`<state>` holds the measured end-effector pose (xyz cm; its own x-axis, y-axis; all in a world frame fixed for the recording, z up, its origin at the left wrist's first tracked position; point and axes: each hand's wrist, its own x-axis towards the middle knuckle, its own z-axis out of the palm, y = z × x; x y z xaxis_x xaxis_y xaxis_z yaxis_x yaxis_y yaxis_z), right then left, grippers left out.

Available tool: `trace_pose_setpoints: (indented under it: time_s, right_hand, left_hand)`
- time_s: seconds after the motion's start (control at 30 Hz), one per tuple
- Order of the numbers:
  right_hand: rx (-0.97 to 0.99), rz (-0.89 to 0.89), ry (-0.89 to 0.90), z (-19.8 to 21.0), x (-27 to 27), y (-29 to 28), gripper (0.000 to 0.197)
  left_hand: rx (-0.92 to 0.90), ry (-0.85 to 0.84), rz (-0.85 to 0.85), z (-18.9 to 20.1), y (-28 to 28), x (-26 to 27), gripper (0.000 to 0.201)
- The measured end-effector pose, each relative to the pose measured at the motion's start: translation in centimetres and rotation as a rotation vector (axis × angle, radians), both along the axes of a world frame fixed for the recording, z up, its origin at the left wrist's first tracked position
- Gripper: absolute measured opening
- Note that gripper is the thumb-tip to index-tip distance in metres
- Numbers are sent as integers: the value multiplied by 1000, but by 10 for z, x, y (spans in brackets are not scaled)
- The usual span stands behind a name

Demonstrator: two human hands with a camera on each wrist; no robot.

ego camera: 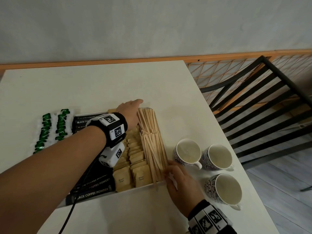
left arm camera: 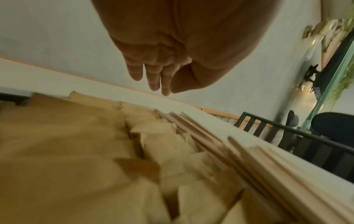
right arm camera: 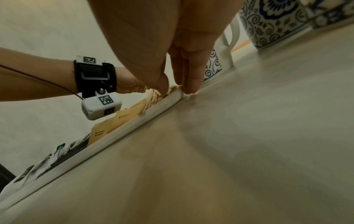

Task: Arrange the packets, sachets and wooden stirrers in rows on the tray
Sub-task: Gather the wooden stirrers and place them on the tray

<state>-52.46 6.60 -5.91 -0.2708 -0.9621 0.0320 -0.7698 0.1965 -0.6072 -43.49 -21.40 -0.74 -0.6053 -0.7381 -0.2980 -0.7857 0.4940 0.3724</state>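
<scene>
We had the stirrers (ego camera: 152, 146) in the tray (ego camera: 135, 187), beside the sachets (ego camera: 133, 159). Our left hand (ego camera: 130, 110) reached past their far ends, fingers straight, holding nothing. Our right hand (ego camera: 181, 180) met the tray's near corner, fingers straight, thumb on the near ends. We judged it best to press both ends inward evenly, squaring the row without buckling sticks.

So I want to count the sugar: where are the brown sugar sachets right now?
In the head view the brown sugar sachets stand in rows mid-tray, between the black coffee powder packets on the left and the wooden stirrers on the right.
</scene>
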Motion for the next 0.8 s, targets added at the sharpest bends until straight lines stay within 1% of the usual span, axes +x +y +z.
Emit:
trace_pose_setpoints:
  time_s: [0.1,0.2,0.27,0.3,0.37,0.43,0.5,0.57,0.67,0.8]
  right_hand:
    - [21,-12,-30,5,1,2,33]
    - [104,-40,-47,10,3,6,44]
    - [136,-60,-79,13,4,8,51]
    - [156,-74,-100,15,5,8,54]
    - [193,-118,-138,19,10,7,53]
    - [179,-168,-158,22,14,4,48]
    - [162,-196,-154,22,16,1,48]
    - [163,-208,-162,22,17,-2,52]
    - [170,-210,-178,25,18,-2,56]
    - [194,-200,-164,26,21,2,61]
  left_hand:
    - [-69,149,-17,9,6,31,49]
    - [-108,268,61,20,21,90,35]
    - [-141,275,124,26,39,136,30]
    - [-158,259,122,26,51,156,28]
    - [-145,205,104,20,75,187,27]
    - [-118,194,140,12,96,206,25]
    - [-97,238,202,7,112,217,24]
    - [-86,269,215,2,128,222,24]
    - [-83,295,129,-4,148,213,25]
    - [-39,336,-1,-3,159,180,25]
